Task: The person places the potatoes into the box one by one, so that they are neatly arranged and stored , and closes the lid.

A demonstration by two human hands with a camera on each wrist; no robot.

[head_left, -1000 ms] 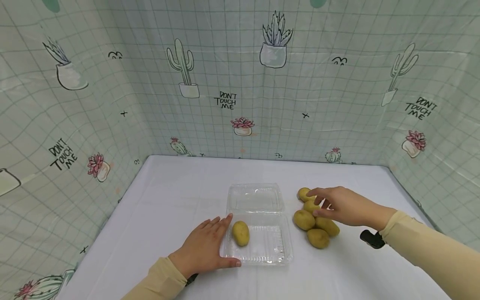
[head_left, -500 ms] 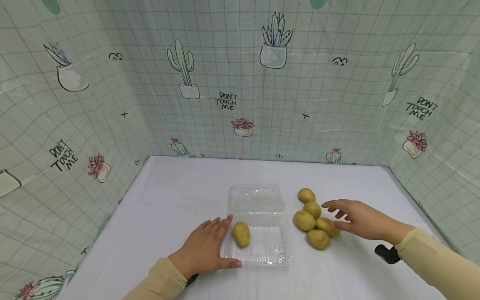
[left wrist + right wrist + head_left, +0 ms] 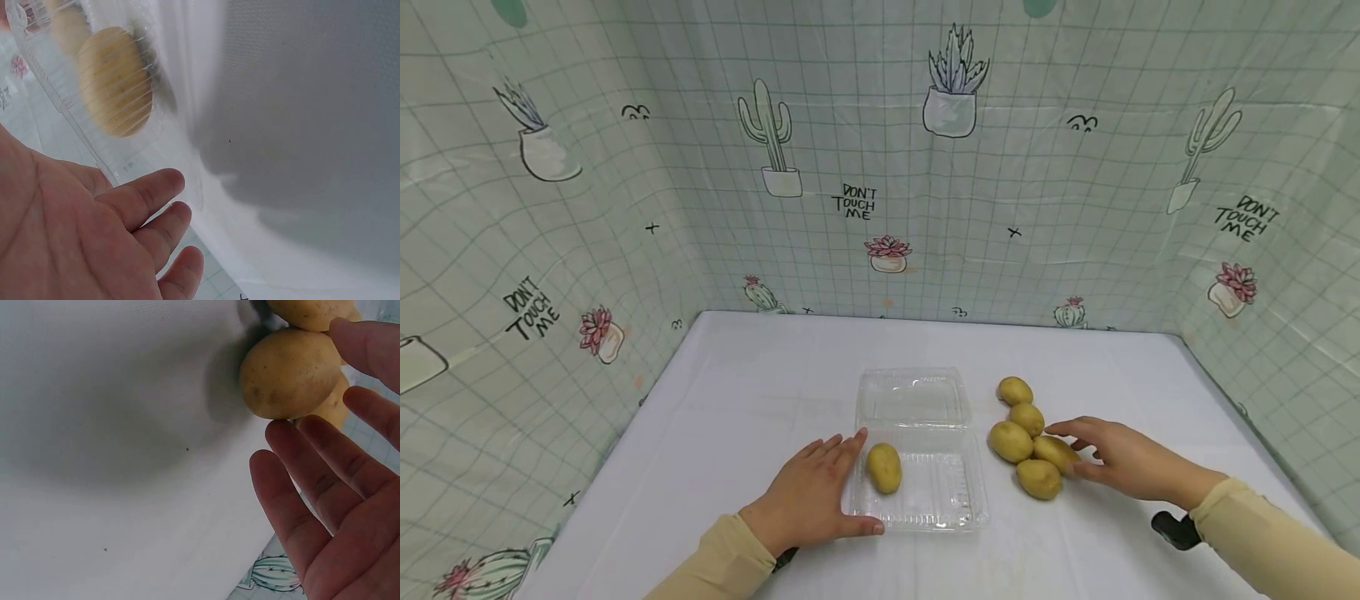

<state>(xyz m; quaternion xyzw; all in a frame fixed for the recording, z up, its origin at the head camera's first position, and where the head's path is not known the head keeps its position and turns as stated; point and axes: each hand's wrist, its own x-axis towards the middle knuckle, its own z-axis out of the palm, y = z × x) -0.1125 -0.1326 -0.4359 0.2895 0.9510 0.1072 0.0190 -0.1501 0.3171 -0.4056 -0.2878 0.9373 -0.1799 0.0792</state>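
Observation:
A clear plastic clamshell box (image 3: 928, 523) lies with its lid (image 3: 912, 398) folded back, and one potato (image 3: 883, 468) sits at the left of its base. My left hand (image 3: 816, 496) is beside the box's left side, thumb and fingers spread, the index fingertip and thumb at its edge. Through the clear wall that potato (image 3: 115, 81) shows in the left wrist view. My right hand (image 3: 1123, 457) is over the right end of an oblong potato (image 3: 1056, 454), with thumb and fingers apart around it. In the right wrist view the fingers are fairly straight, near a potato (image 3: 290, 374).
Beside the oblong potato are a front potato (image 3: 1038, 479), a left potato (image 3: 1011, 442), a middle potato (image 3: 1026, 418) and a back potato (image 3: 1015, 390). They rest on a white tablecloth (image 3: 760, 375). A cactus-print curtain (image 3: 970, 192) walls the back and sides.
My right hand has drawn back from above the middle potatoes, moving right and toward me, then lowered to the oblong potato. My left hand and the box have stayed in place.

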